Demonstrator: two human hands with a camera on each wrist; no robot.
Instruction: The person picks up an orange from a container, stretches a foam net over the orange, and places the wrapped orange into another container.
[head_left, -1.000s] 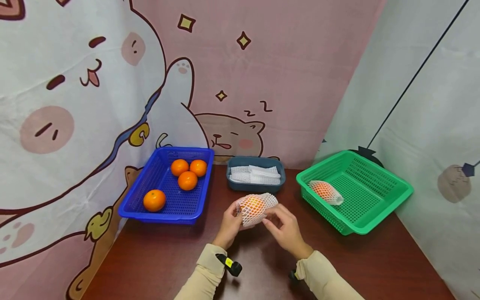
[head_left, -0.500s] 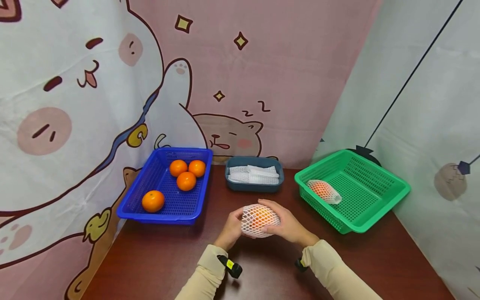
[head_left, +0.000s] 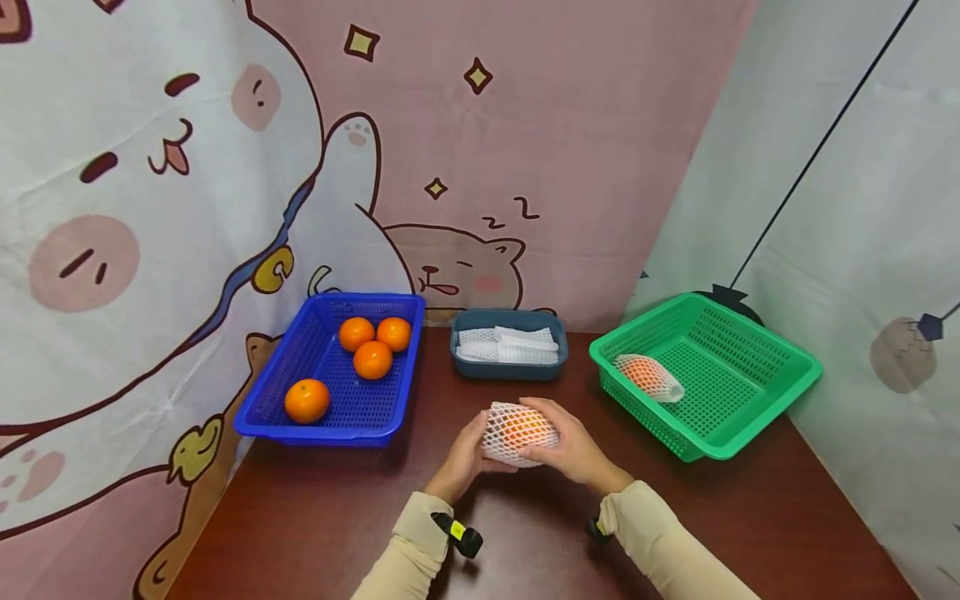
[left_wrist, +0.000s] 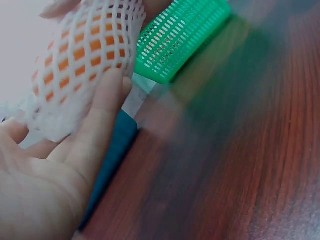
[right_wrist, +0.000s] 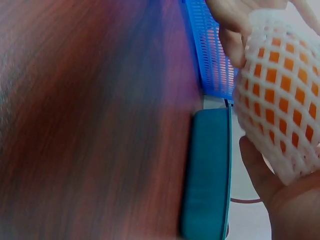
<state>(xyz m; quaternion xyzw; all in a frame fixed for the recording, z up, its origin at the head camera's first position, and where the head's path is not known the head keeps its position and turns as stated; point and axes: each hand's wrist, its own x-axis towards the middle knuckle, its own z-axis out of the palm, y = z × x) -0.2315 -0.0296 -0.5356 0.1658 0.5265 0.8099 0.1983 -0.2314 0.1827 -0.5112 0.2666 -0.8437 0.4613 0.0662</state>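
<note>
Between both hands, above the table, is an orange (head_left: 519,433) inside a white foam net sleeve. My left hand (head_left: 463,460) holds its left end; in the left wrist view, fingers of this left hand (left_wrist: 55,175) lie along the netting (left_wrist: 82,60). My right hand (head_left: 576,450) grips the other side, thumb in front and fingers over the top. In the right wrist view the net (right_wrist: 280,95) covers the fruit, with bunched foam near the right palm (right_wrist: 295,205). Parts of both hands' fingers are hidden behind the orange.
A blue basket (head_left: 251,417) with several bare oranges (head_left: 372,360) stands at left. Behind the hands is a dark teal tray (head_left: 510,372) of white foam nets (head_left: 525,345). The green basket (head_left: 757,408) at right contains one netted orange (head_left: 647,377).
The right hand has gone from pinching the net's right end to wrapping round the orange's right side. The netted orange has come slightly nearer the body, and the sleeve looks more rounded.
</note>
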